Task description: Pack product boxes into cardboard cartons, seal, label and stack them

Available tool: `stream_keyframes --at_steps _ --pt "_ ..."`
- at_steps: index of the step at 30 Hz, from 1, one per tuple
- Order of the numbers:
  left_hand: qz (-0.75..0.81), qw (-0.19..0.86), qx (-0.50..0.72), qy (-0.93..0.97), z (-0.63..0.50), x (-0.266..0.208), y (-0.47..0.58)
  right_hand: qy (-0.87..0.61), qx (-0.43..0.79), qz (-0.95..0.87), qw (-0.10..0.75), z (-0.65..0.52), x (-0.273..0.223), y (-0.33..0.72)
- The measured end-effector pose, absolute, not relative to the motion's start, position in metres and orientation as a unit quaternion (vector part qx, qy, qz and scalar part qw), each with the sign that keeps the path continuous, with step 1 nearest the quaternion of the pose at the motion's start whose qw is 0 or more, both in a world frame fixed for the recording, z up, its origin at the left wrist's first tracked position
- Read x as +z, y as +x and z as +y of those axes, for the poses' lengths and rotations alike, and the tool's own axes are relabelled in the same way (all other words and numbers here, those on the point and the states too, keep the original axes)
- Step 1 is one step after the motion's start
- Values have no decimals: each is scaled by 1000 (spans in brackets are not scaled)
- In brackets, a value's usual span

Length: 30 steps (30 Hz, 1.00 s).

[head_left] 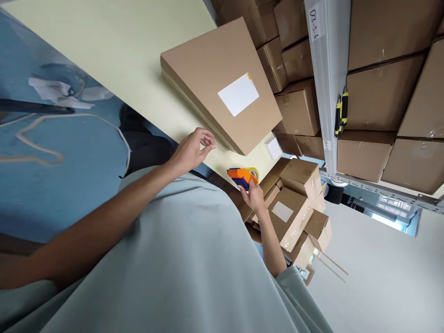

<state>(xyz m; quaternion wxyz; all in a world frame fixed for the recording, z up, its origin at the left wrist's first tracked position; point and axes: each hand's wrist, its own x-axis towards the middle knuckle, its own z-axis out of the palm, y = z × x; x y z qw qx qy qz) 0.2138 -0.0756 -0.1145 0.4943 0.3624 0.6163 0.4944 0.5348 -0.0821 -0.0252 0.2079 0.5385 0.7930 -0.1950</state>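
Observation:
A flat brown cardboard box (208, 69) with a white label (238, 94) lies on the pale tabletop (86, 37). My left hand (194, 147) is beside the box's near edge, its fingers curled in and the thumb close to the fingertips; I see nothing in it. Farther right, my right hand (255, 196) grips an orange and dark blue tape dispenser (242, 176), which carries a yellowish tape roll (255, 173). The dispenser is over the table's near edge, apart from the box.
A small white box (274, 149) sits past the large box's corner. Cardboard boxes (298, 111) fill the shelving behind, and more are stacked (294, 208) at right. Two yellow-black cutters (341, 113) rest on the shelf rail (324, 69). A pale cord (79, 115) shows at left.

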Motion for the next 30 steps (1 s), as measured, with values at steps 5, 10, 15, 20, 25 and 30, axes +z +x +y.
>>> stream_keyframes --at_steps 5,10,15,20,25,30 --pt "656 458 510 314 -64 -126 239 579 -160 773 206 -68 -58 525" --pt "662 443 523 302 -66 -139 244 587 -149 766 215 -70 -72 519" --pt "665 432 533 296 -62 -149 246 603 -144 758 204 -71 -83 510" --pt "661 418 544 303 -53 -157 255 619 -107 752 201 -70 -90 505" --pt "677 381 546 313 -41 -171 266 623 -74 758 176 -66 -96 506" --pt "686 364 542 321 -36 -174 274 619 -49 760 190 -61 -101 506"
